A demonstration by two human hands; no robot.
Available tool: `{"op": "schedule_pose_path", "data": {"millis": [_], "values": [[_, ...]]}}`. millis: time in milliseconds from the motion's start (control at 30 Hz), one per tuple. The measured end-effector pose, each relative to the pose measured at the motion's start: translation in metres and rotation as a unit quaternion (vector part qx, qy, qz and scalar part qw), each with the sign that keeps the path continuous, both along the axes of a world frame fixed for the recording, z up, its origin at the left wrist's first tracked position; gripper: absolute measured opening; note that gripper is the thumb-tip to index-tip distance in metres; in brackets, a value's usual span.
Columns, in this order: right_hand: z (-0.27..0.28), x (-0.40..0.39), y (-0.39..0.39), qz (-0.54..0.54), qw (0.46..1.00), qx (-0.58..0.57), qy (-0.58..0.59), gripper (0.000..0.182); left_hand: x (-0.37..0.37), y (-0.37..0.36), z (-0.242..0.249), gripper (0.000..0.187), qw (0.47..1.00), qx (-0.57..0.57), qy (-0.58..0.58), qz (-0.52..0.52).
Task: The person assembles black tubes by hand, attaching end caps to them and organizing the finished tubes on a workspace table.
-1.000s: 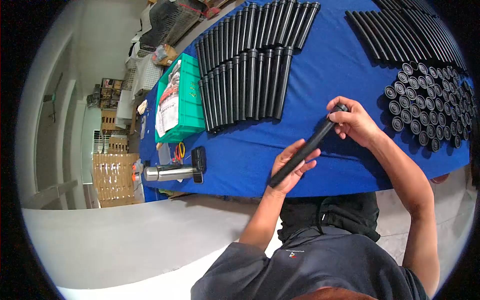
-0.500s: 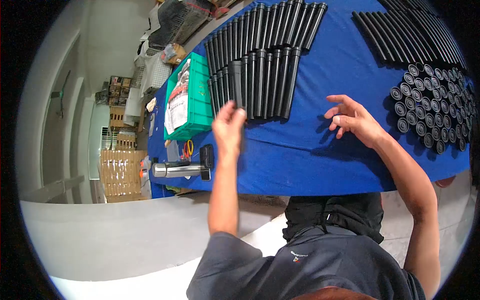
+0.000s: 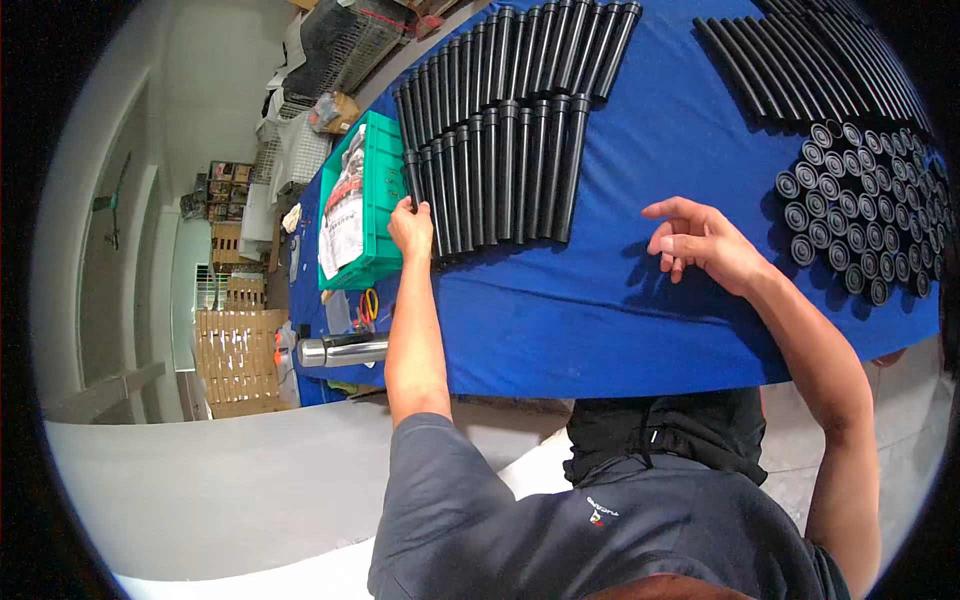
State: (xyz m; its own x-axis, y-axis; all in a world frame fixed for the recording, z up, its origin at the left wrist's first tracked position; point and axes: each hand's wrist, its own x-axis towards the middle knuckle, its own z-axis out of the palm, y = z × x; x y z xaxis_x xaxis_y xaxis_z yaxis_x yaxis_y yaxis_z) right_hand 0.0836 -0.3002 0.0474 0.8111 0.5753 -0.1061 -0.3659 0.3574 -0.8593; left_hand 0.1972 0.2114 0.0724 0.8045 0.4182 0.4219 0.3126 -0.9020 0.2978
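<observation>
My left hand [image 3: 412, 228] is closed on the near end of a black tube [image 3: 412, 178] at the left end of the lower row, beside the green crate [image 3: 383, 205]. More capped black tubes [image 3: 507, 170] lie side by side to its right, in two rows. Over the blue cloth [image 3: 620, 330], my right hand [image 3: 705, 240] hovers with loosely bent fingers apart and nothing in them. To its right stands a cluster of round black pieces [image 3: 840, 222] with ringed ends.
Thin black rods [image 3: 770, 70] lie at the back right. A printed bag [image 3: 345, 220] is in the crate. Near the table's left front edge are a silver flask [image 3: 345, 350] and scissors with yellow-and-red handles [image 3: 369, 305]. Wire baskets [image 3: 345, 50] stand beyond the table.
My left hand has moved left with a black tube, from above the lower row to its left end beside the crate. My right hand has barely moved. The view has shifted slightly.
</observation>
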Motion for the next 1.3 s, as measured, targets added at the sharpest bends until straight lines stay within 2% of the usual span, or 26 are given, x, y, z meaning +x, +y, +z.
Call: {"op": "schedule_pose_path", "data": {"millis": [300,400,433,600,700,767,867,1000,1233,1300], "values": [[0.002,-0.001,-0.001,0.0,1.0,-0.001,0.004,0.053,0.001,0.002,0.0,0.04,0.999,0.023,0.026,-0.024],[-0.001,0.0,0.002,0.009,1.0,0.001,-0.003,0.053,0.0,0.001,0.0,0.044,0.997,0.067,0.017,-0.027],[0.001,0.001,0.004,0.012,1.0,-0.005,-0.011,0.053,-0.001,0.0,0.005,0.049,0.996,0.071,0.052,-0.016],[-0.008,0.0,0.0,0.029,0.999,-0.009,-0.021,0.052,-0.011,-0.005,0.011,0.056,0.997,0.037,0.05,-0.055],[-0.006,0.0,-0.003,0.041,0.998,-0.022,-0.033,0.05,-0.005,-0.002,0.014,0.054,0.994,0.093,0.017,-0.056],[-0.007,-0.001,-0.003,0.038,0.999,-0.009,-0.027,0.049,0.003,-0.007,0.014,0.052,0.993,0.049,-0.024,-0.106],[-0.007,-0.002,-0.003,0.039,0.998,-0.009,-0.038,0.046,-0.003,-0.076,0.042,0.045,0.988,0.034,-0.027,-0.15],[-0.007,-0.004,-0.002,0.041,0.997,-0.014,-0.06,0.037,-0.001,-0.156,0.052,0.038,0.958,-0.024,-0.046,-0.281],[-0.01,-0.007,0.002,0.101,0.989,-0.054,-0.088,0.023,0.009,-0.313,0.049,0.037,0.88,-0.113,0.016,-0.46],[-0.014,-0.006,0.004,0.127,0.986,-0.059,-0.09,0.022,0.018,-0.36,0.045,0.036,0.859,-0.09,0.015,-0.504]]}}
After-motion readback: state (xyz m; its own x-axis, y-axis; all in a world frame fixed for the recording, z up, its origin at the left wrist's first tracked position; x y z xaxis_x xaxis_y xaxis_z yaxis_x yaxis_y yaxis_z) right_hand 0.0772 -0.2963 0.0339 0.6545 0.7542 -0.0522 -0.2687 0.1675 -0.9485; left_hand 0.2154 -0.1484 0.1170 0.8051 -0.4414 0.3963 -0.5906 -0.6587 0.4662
